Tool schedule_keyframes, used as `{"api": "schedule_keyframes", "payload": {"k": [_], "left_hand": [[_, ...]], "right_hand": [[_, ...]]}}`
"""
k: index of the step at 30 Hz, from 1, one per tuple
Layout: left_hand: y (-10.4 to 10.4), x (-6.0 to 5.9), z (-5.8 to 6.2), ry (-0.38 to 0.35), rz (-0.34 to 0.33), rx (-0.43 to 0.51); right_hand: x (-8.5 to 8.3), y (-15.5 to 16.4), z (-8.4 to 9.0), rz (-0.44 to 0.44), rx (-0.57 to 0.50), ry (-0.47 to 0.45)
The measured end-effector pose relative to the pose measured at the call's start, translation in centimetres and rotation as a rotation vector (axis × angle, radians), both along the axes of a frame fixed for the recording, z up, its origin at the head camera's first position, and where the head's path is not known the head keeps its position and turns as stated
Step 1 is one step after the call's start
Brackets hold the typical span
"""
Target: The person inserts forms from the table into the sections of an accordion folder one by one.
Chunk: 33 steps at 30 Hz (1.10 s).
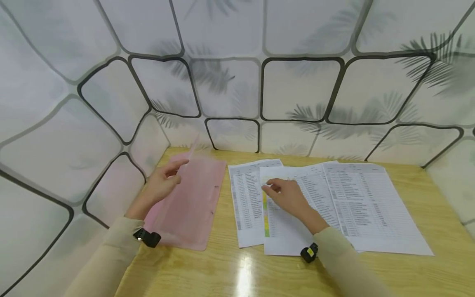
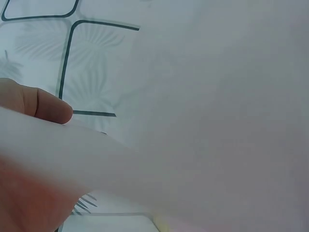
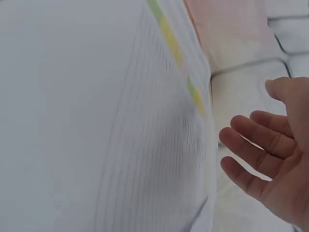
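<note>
My left hand (image 1: 160, 187) pinches the raised translucent cover of a pink plastic folder (image 1: 198, 202) lying at the left of the table. In the left wrist view a fingertip (image 2: 54, 107) shows along the cover's edge, and the pale cover (image 2: 217, 125) blurs most of the picture. My right hand (image 1: 289, 198) is over the middle printed sheet (image 1: 283, 245), its fingers loosely bent with nothing between them. Green and yellow strips mark that sheet's left edge. The right wrist view shows the right hand's fingers (image 3: 253, 150) apart, beside the paper.
One printed sheet (image 1: 245, 202) lies partly under the middle one, on its left. Another printed sheet (image 1: 371, 206) lies to the right, overlapping it. The wooden table (image 1: 222, 272) meets patterned walls (image 1: 230, 95) at the back and left.
</note>
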<state>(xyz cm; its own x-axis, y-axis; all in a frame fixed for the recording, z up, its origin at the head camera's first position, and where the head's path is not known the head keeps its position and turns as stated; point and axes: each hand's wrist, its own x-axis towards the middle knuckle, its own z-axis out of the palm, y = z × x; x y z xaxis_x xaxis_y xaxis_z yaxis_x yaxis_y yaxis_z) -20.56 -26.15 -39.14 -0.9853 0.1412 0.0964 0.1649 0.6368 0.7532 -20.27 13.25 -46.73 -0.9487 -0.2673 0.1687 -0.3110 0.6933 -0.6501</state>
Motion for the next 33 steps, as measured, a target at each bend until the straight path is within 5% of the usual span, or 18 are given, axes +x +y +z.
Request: {"api": "schedule_keyframes", "payload": {"k": [14,33], "left_hand": [[0.3,0.0,-0.1,0.02,0.021,-0.023],[0.0,0.2,0.0,0.012,-0.027,0.009]], "right_hand": [[0.8,12.2,-0.1,-0.268,0.048,-0.061],[2.8,25.7,0.1,-0.42,0.23,-0.216]]}}
